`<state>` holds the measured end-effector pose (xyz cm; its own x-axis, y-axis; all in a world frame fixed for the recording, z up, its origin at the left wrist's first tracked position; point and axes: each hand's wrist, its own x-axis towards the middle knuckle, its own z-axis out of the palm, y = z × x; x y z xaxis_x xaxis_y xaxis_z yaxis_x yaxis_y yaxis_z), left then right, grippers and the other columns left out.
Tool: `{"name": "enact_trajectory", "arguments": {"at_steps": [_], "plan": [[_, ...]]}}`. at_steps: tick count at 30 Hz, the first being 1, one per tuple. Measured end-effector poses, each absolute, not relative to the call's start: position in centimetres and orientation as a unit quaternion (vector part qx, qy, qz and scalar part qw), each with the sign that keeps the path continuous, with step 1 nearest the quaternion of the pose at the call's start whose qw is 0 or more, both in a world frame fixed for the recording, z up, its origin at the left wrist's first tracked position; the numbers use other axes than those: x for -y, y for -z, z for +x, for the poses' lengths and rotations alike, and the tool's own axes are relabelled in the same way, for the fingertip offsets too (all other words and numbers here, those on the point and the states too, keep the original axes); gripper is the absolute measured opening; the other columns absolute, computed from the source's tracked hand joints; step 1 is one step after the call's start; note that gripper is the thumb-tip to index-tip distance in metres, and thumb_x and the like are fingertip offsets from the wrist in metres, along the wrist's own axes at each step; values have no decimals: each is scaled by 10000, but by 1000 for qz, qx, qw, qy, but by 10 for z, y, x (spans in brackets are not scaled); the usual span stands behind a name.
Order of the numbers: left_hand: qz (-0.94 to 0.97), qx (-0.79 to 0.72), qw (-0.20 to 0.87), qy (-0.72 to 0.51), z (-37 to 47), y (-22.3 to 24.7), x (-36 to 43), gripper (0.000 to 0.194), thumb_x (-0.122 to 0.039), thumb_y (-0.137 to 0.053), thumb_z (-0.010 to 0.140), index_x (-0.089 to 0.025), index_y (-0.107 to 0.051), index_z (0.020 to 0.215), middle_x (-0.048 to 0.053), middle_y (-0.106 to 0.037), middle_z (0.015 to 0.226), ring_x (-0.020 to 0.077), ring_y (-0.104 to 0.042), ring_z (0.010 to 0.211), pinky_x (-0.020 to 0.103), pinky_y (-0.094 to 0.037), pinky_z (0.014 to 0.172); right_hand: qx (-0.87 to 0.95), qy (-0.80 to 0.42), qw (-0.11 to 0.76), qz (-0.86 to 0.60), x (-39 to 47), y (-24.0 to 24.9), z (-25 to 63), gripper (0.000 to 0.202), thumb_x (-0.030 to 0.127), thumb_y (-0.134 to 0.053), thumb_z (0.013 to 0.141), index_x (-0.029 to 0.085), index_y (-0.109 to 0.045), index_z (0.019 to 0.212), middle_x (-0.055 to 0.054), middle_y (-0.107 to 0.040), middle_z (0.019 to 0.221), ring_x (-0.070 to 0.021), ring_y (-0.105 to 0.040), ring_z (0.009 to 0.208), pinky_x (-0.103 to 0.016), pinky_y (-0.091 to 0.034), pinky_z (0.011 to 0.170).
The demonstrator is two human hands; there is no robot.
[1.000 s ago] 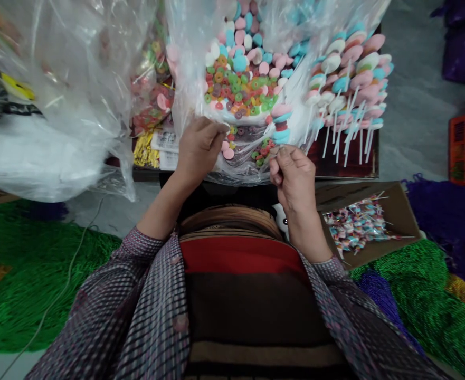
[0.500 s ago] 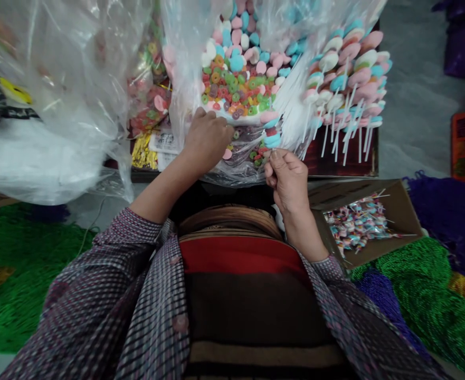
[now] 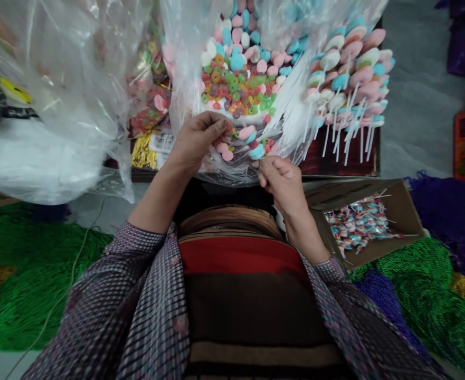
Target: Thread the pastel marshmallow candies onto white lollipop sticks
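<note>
One pop pinched in right hand, gummy in left hand; probably light, kinda squishy, best held by the bottom.

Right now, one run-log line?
left hand: small red candy at fingertips | right hand: skewer of pink, blue, red candies | right side: open brown cardboard box of wrapped candies

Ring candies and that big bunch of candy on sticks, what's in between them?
Loose white sticks and some clear plastic lie between the ring candies and the bunch, in the head view.
</note>
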<state>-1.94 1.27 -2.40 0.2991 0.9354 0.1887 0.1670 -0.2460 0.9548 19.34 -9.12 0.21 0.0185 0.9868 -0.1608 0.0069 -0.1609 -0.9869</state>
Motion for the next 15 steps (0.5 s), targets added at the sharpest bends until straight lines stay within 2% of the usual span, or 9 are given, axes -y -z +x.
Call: {"name": "enact_trajectory", "arguments": {"at_steps": [6, 10, 15], "plan": [[631, -406, 485, -449, -13, 29, -7, 446, -674, -586, 959, -239, -684, 989, 36, -749, 860, 133, -710, 696, 265, -573, 614, 525, -474, 428, -562, 93, -3, 192, 547, 717, -616, 899, 202, -654, 720, 60, -505, 530, -85, -406, 512, -259, -362, 573], [639, -418, 442, -471, -7, 27, 1, 441, -681, -592, 951, -249, -673, 995, 28, -747, 864, 152, -735, 781, 285, -599, 689, 531, -458, 425, -573, 92, -2, 192, 534, 677, -610, 923, 208, -608, 669, 56, -513, 533, -89, -422, 521, -262, -370, 591], [666, -435, 363, -484, 4, 24, 13, 407, -667, -576, 964, -280, -682, 1035, 12, -724, 878, 185, -744, 873, 329, -611, 769, 529, -475, 405, -575, 96, -4, 189, 526, 697, -594, 921, 212, -657, 728, 62, -501, 504, -99, -419, 510, -266, -367, 576]]}}
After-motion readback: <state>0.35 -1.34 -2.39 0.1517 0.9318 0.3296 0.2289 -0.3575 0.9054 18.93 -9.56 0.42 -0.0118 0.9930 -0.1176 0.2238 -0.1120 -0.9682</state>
